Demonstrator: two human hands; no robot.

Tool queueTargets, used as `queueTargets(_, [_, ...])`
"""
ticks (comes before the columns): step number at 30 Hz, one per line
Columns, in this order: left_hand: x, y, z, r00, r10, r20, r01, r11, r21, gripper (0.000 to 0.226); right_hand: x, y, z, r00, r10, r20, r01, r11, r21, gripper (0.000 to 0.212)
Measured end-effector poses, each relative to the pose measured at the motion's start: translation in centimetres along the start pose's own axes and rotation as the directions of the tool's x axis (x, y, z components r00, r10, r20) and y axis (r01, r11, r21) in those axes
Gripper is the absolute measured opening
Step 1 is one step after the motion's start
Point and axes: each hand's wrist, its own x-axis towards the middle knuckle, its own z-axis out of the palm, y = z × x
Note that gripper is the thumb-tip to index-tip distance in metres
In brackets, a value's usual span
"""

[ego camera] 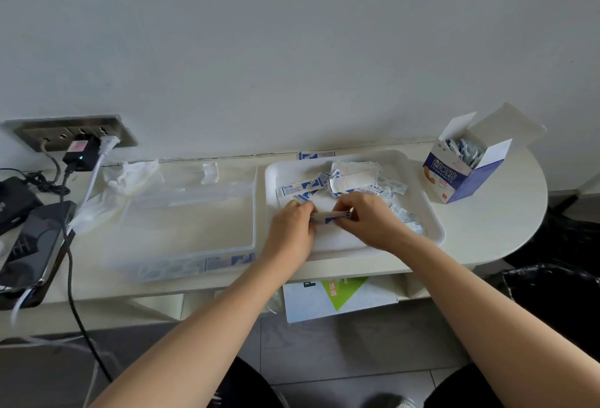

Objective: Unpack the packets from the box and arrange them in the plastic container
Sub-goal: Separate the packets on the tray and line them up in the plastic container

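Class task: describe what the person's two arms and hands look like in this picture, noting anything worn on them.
The left hand and right hand are bare, with no gloves. The left forearm and right forearm are uncovered down to the picture's lower edge, so no sleeve shows. No watch, bracelet or ring is visible, though some fingers are hidden.

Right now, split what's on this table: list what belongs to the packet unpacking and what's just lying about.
Job: open box; loose packets in the white tray; packet stack held by left hand and right hand; clear plastic container.
Lying about: phone; black charger at the wall socket; crumpled white plastic; printed sheet under the tabletop.
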Motion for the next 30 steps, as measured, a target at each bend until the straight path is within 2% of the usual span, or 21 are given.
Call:
queueTargets(3, [-0.1,1.5,-2.5,0.991,0.121,-0.054,-0.116,0.990,0.078,0.016,-0.6,-0.8,-2.3,0.992,-0.051,-0.113,0.056,0.998,0.041,0.004])
queueTargets(6, [-0.1,2.4,-6.3,0.987,0.139,-0.084,-0.126,0.981,0.145,0.019,-0.7,-2.7,-4.0,0.970,-0.122,-0.212,0.131,0.991,0.029,0.002])
queueTargets(9, [-0.2,0.8,-10.2,0.996,0.072,-0.054,-0.066,0.992,0.105,0.026,-0.1,-5.8,-3.7,0.944,-0.239,-0.228,0.239,0.971,-0.027,0.016])
queueTargets(13, [-1.9,-3.7,-14.3,0.997,-0.053,0.048,0.053,0.999,0.003,0.027,1.3,-11.6,-1.9,0.871,-0.436,-0.225,0.409,0.899,-0.158,0.029])
queueTargets(16, [-3.7,-7.0,-16.2,0.982,-0.118,0.146,0.114,0.993,0.037,0.020,2.6,-15.4,0.2,0.904,-0.415,-0.101,0.411,0.910,-0.057,0.030])
queueTargets(19, [-5.5,-9.8,-16.8,0.937,-0.198,0.287,0.201,0.979,0.019,0.014,3.7,-17.7,2.4,0.925,-0.370,0.083,0.376,0.922,-0.092,0.031])
queueTargets(22, [-6.3,-10.9,-16.3,0.929,-0.198,0.313,0.196,0.980,0.038,0.029,3.8,-18.3,4.0,0.943,-0.272,0.193,0.302,0.942,-0.146,0.029])
queueTargets(26, [-5.6,-11.2,-14.2,0.945,-0.195,0.262,0.203,0.979,-0.002,0.022,3.4,-17.8,5.2,0.959,-0.204,0.199,0.254,0.929,-0.269,0.028])
queueTargets(30, [-4.5,-11.4,-13.3,0.939,-0.207,0.276,0.221,0.975,-0.022,0.019,3.3,-17.2,5.2,0.968,-0.173,0.180,0.219,0.934,-0.283,0.025])
